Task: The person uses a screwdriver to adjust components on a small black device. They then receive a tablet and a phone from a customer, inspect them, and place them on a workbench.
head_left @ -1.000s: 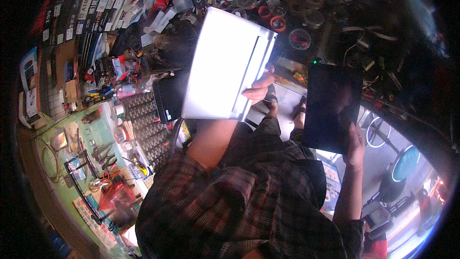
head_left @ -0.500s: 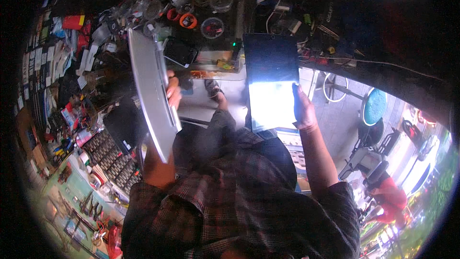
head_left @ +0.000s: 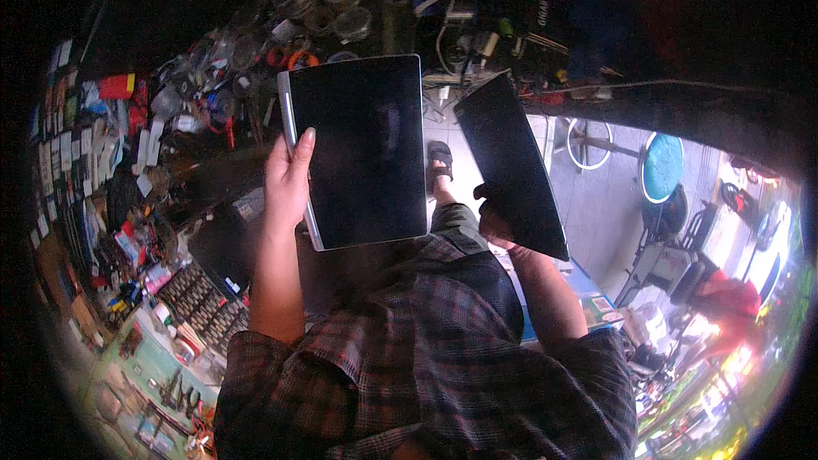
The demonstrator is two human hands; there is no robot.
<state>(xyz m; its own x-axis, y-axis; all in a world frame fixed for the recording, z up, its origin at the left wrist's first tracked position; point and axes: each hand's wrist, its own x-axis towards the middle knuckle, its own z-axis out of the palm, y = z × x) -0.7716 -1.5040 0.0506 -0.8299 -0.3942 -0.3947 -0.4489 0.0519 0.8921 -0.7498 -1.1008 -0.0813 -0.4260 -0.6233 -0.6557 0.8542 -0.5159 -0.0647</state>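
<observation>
A tablet with a dark screen and a thick silver edge faces up in front of me. My left hand grips it by that silver edge, the thumb lying over the front. On the right, a thin dark glass panel, like a loose tablet screen, is held tilted, one corner pointing toward me. My right hand has hold of it low on its left edge; most of the fingers are hidden or in shadow. A narrow gap separates the tablet and the panel.
Beyond lies a dark cluttered bench with round clear containers, an orange ring and cables. Boxes and a keyboard crowd the left. To the right are a teal round seat, a wheel and a blurred person in red.
The tablet on the left has turned from nearly edge-on to screen up and shifted right. The panel on the right has tilted and lost its bright reflection; my right hand now sits at its left edge.
</observation>
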